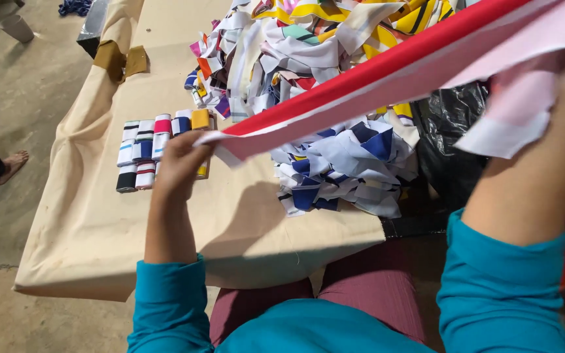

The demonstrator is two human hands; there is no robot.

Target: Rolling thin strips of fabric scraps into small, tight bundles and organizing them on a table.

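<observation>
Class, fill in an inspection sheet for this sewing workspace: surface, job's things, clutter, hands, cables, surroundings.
Surface: table covered in beige cloth.
Job's things: red and pink fabric strip stretched between both hands; folded collar pieces set in rows.
Clutter: heap of mixed fabric scraps; black plastic bag beside it.
Hands: left hand pinches the strip's end; right hand mostly out of view, only its forearm shows.
Cables: nothing seen.
Surroundings: concrete floor; another person's bare foot at left.
</observation>
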